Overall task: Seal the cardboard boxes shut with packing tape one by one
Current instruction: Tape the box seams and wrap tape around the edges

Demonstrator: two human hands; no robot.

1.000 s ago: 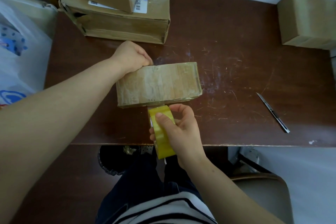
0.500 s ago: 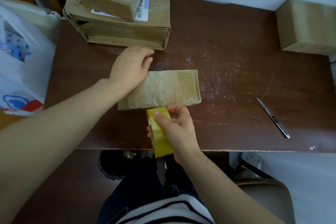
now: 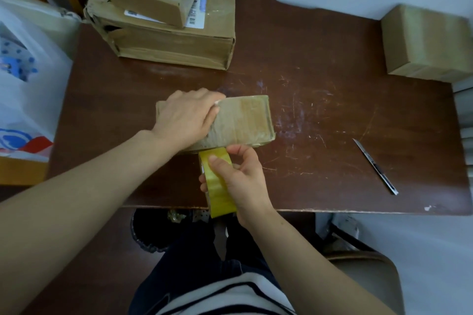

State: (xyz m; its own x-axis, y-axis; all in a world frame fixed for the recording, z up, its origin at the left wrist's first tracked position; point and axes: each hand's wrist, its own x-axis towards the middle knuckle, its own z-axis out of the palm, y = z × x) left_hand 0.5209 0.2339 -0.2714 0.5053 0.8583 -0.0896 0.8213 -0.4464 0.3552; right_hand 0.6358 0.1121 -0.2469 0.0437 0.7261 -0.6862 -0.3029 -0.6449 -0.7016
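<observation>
A small flat cardboard box (image 3: 243,120), shiny with tape over its top, lies in the middle of the brown table (image 3: 320,84). My left hand (image 3: 186,115) rests flat on the box's left half, fingers spread over the taped top. Just below the box's near edge, my right hand (image 3: 243,181) grips a yellow roll of packing tape (image 3: 217,186) held on edge, thumb on its outer face. The roll's top touches the box's near side.
Two stacked cardboard boxes (image 3: 166,20) stand at the back left. Another box (image 3: 427,43) sits at the back right corner. A utility knife (image 3: 375,166) lies on the table's right side. A white plastic bag (image 3: 23,79) hangs beyond the left edge.
The box has tipped from standing on its edge to lying flat. My left hand moved from gripping its far left corner to pressing flat on its top. The tape roll stayed by the near edge.
</observation>
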